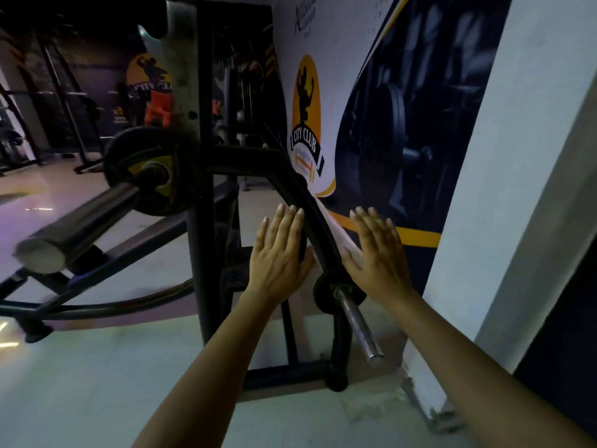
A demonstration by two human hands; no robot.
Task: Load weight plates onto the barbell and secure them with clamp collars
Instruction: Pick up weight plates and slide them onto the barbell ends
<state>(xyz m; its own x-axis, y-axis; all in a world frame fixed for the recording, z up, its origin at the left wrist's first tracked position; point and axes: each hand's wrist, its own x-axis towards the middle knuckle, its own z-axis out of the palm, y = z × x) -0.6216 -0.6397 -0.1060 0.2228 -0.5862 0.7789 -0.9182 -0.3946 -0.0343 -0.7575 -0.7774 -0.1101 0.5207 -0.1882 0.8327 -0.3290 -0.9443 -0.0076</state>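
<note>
A black weight plate (151,171) with yellow markings sits on the barbell sleeve (77,224), which points toward me at the left. An orange clamp collar (158,111) shows behind the rack upright, above that plate. A large black plate (311,215) stands edge-on on a storage peg (358,321) at the centre. My left hand (279,253) lies flat against its left face and my right hand (376,253) is flat on its right side, fingers spread. A small black plate (324,291) sits on the same peg under my hands.
The black rack frame (203,221) stands between the barbell and the storage peg. A wall with a printed gym banner (307,124) is close on the right, and a white pillar (517,156) is nearer still. Pale floor (97,383) lies below.
</note>
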